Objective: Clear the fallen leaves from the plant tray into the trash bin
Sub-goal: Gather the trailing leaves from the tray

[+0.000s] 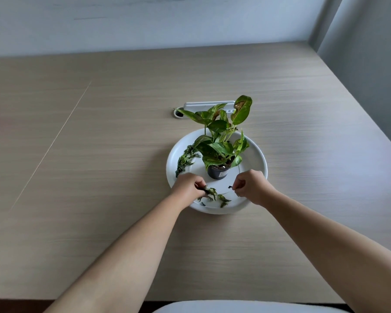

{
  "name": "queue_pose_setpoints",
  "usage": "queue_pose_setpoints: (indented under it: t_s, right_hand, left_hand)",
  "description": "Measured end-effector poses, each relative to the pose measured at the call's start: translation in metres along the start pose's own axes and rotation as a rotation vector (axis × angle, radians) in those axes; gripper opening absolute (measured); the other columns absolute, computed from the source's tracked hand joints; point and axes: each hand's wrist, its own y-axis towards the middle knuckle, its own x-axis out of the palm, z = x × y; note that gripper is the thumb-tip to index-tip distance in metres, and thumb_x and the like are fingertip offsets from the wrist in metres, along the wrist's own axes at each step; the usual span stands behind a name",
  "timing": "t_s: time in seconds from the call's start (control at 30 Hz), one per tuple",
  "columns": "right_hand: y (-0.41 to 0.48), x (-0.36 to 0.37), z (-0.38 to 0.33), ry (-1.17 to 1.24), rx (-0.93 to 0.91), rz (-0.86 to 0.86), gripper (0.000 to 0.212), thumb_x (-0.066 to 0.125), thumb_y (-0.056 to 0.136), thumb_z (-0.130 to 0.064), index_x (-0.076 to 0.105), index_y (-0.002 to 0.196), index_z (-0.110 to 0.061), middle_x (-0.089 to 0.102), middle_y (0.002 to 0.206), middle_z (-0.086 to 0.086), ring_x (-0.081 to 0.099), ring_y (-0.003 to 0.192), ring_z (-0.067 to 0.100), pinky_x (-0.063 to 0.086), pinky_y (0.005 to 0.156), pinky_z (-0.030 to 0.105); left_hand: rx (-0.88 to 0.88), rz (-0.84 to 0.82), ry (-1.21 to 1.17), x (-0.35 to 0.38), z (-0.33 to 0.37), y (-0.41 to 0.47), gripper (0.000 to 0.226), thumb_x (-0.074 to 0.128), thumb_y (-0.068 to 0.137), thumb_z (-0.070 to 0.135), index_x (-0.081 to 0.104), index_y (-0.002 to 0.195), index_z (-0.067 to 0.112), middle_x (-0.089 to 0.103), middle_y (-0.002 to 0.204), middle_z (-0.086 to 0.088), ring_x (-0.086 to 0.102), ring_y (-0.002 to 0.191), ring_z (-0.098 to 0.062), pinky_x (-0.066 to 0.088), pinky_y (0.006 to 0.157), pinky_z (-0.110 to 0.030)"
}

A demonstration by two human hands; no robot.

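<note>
Currently my left hand pinches a clump of fallen leaves at the tray front. Right hand pinches a small leaf scrap. More leaves lie along tray's left rim; potted plant centre, on desk.

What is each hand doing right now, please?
Left hand: closed on a clump of fallen leaves.
Right hand: pinching a small dark leaf scrap.

Bare forearms, sleeveless, unadorned hands
</note>
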Motion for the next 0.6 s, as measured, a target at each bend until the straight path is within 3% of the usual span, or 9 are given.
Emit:
queue_pose_setpoints:
  t_s: [0.07, 0.17, 0.27, 0.4, 0.5, 0.6]
  right_hand:
    - [-0.001, -0.004, -0.001, 0.003, 0.008, 0.013, 0.014, 0.063, 0.076, 0.004, 0.073, 0.081, -0.004, 0.069, 0.078, 0.007, 0.058, 0.065, 0.016, 0.043, 0.047, 0.017]
    - [-0.005, -0.007, -0.004, 0.003, 0.000, 0.038, 0.014, 0.063, 0.076, 0.003, 0.073, 0.081, -0.005, 0.073, 0.083, 0.009, 0.058, 0.065, 0.014, 0.041, 0.048, 0.015]
    - [-0.014, -0.011, -0.002, 0.044, 0.028, 0.088, 0.014, 0.063, 0.076, 0.002, 0.073, 0.078, -0.007, 0.069, 0.075, 0.005, 0.059, 0.066, 0.018, 0.048, 0.052, 0.022]
    - [-0.035, -0.023, 0.016, 0.101, 0.086, 0.179, 0.016, 0.063, 0.071, 0.005, 0.073, 0.073, -0.008, 0.068, 0.072, 0.007, 0.058, 0.064, 0.018, 0.048, 0.050, 0.022]
    - [-0.059, -0.040, 0.039, 0.144, 0.139, 0.258, 0.018, 0.062, 0.069, 0.005, 0.073, 0.070, -0.010, 0.066, 0.068, 0.007, 0.057, 0.060, 0.019, 0.045, 0.045, 0.020]
    - [-0.093, -0.064, 0.071, 0.164, 0.187, 0.338, 0.018, 0.062, 0.069, 0.005, 0.072, 0.070, -0.010, 0.065, 0.067, 0.006, 0.055, 0.058, 0.018, 0.044, 0.046, 0.020]
  left_hand:
    - [-0.020, 0.037, -0.074, -0.007, -0.002, -0.004, 0.011, 0.081, 0.068, 0.012, 0.074, 0.077, 0.011, 0.074, 0.083, -0.004, 0.060, 0.067, -0.006, 0.039, 0.055, -0.003]
    - [-0.046, 0.053, -0.177, -0.010, -0.001, -0.007, 0.012, 0.082, 0.066, 0.010, 0.073, 0.074, 0.011, 0.074, 0.078, -0.004, 0.059, 0.065, -0.006, 0.044, 0.061, -0.010]
    - [-0.058, 0.013, -0.275, -0.004, 0.008, -0.006, 0.013, 0.081, 0.067, 0.007, 0.073, 0.077, 0.010, 0.068, 0.071, 0.003, 0.063, 0.071, -0.010, 0.050, 0.068, -0.014]
    - [-0.024, -0.054, -0.355, 0.017, 0.035, -0.008, 0.015, 0.082, 0.067, 0.007, 0.071, 0.074, 0.014, 0.066, 0.068, 0.004, 0.063, 0.067, -0.011, 0.051, 0.061, -0.013]
    - [0.037, -0.140, -0.412, 0.035, 0.069, -0.015, 0.021, 0.084, 0.065, 0.007, 0.067, 0.064, 0.018, 0.067, 0.061, 0.004, 0.064, 0.063, -0.013, 0.055, 0.070, -0.019]
    - [0.104, -0.219, -0.416, 0.061, 0.113, -0.025, 0.020, 0.084, 0.065, 0.005, 0.067, 0.065, 0.017, 0.068, 0.067, -0.004, 0.064, 0.069, -0.018, 0.054, 0.080, -0.030]
